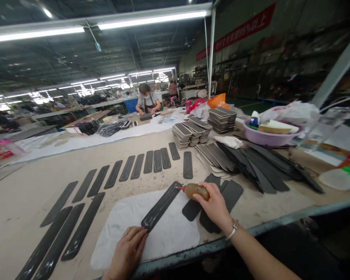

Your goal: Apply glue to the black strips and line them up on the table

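My right hand (217,204) is wrapped round a brown squeeze bottle (197,191) with a red nozzle. The nozzle's tip is at the far end of a long black strip (162,206) with rounded corners, which carries glossy wet-looking lines. At the strip's near end, my left hand (130,247) grips its edge, fingers together; the thumb is hidden. Under the strip lies a white sheet (116,229). Right of it, partly behind my right hand, are loose dark pieces (234,194).
Several glossy black strips (113,174) lie in rows on the table (128,142). Stacks of light-edged dark pieces (182,136) and a pile of black panels (259,167) stand to the right, near a purple basin (268,138). A co-worker (148,102) works across the table.
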The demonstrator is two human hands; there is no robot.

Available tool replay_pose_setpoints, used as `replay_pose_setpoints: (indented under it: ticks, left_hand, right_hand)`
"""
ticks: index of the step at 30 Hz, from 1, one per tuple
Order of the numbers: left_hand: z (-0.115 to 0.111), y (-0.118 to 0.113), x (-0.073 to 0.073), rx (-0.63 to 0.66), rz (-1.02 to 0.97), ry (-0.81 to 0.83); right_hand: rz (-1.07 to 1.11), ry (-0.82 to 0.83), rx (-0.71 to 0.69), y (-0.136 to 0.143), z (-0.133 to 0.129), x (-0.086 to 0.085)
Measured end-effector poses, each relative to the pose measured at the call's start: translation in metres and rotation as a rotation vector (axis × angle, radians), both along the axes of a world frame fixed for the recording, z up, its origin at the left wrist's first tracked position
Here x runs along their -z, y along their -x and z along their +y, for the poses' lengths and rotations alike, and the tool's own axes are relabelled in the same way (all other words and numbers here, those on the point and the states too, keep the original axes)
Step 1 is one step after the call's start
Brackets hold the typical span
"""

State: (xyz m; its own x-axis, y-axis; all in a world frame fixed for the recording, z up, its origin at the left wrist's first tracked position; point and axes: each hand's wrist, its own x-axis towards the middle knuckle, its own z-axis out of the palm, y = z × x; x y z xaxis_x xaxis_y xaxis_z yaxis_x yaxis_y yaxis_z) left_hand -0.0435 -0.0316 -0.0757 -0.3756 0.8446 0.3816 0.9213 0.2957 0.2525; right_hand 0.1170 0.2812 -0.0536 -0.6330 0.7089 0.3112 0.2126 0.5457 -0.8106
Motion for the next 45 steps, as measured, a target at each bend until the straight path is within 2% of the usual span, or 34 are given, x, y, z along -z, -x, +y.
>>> replay_pose_setpoints:
  ticks: [5, 8, 11, 15, 17, 23, 27, 32, 35, 38, 41, 45]
  left_hand:
    - [-0.001, 0.002, 0.002, 0.002, -0.006, 0.016]
    - [-0.002, 0.003, 0.003, 0.005, -0.009, 0.021]
    - [-0.002, 0.006, 0.004, 0.02, 0.008, 0.023]
    - [0.004, 0.007, 0.001, 0.038, 0.027, 0.031]
    - [0.01, 0.004, -0.003, 0.02, 0.036, 0.073]
    - [0.022, 0.002, -0.022, -0.023, 0.117, 0.293]
    - [0.01, 0.015, -0.039, -0.167, 0.217, 0.345]
    - [-0.034, 0.036, -0.055, -0.399, 0.259, 0.42]
    - [-0.063, 0.046, -0.054, -0.572, 0.24, 0.508]
    - [-0.082, 0.049, -0.049, -0.697, 0.207, 0.61]
    - [-0.087, 0.046, -0.047, -0.764, 0.156, 0.697]
    - [-0.083, 0.04, -0.051, -0.821, 0.101, 0.759]
  right_hand:
    - [-0.053, -0.002, -0.022, -0.002, 0.005, 0.0]
    - [-0.02, 0.048, -0.061, -0.007, 0.001, -0.002]
    - [0.039, 0.127, -0.06, -0.012, 0.01, -0.011]
    - [0.147, 0.37, -0.059, -0.03, 0.047, -0.027]
    - [0.207, 0.525, -0.05, -0.046, 0.067, -0.029]
    - [0.505, 0.878, 0.238, -0.076, 0.102, -0.009]
    - [0.585, 0.948, 0.259, -0.078, 0.104, -0.012]
    - [0.6, 0.966, 0.233, -0.078, 0.099, -0.023]
    - [0.594, 0.985, 0.196, -0.079, 0.095, -0.024]
    - [0.58, 0.998, 0.199, -0.079, 0.091, -0.025]
    - [0.577, 1.003, 0.197, -0.078, 0.088, -0.026]
    - [0.57, 1.001, 0.201, -0.078, 0.087, -0.024]
